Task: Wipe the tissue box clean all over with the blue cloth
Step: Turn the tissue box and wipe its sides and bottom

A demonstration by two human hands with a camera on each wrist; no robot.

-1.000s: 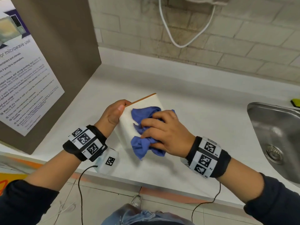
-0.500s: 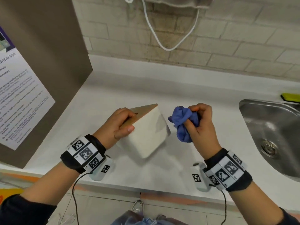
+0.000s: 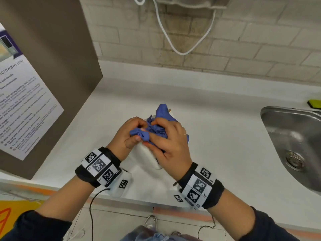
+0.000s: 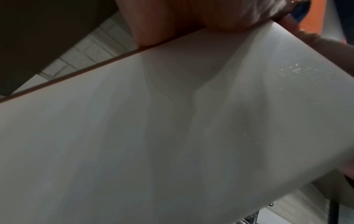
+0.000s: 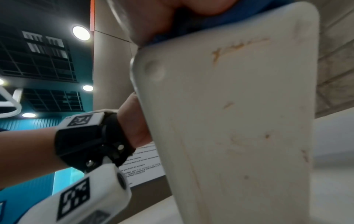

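The white tissue box point(image 3: 147, 154) with a wooden lid is tilted up off the counter and mostly hidden under both hands. My left hand point(image 3: 128, 134) grips its upper left edge, and a fold of the blue cloth point(image 3: 156, 131) lies against the thumb. My right hand point(image 3: 172, 141) holds the bunched cloth and presses it on the box's top. In the left wrist view the box's white side point(image 4: 172, 136) fills the frame below my left hand point(image 4: 172, 13). The right wrist view shows the box's stained underside point(image 5: 239, 121) and the cloth point(image 5: 191, 27) under the palm.
A steel sink point(image 3: 286, 136) is set in the white counter point(image 3: 217, 119) at the right, with a yellow-green sponge point(image 3: 314, 103) behind it. A brown cabinet with a notice sheet point(image 3: 26, 101) stands at the left. A white cable point(image 3: 182, 40) hangs on the brick wall.
The right hand lifted the cloth off the box and held it apart to the right; now it is back on the box and both hands meet over it.
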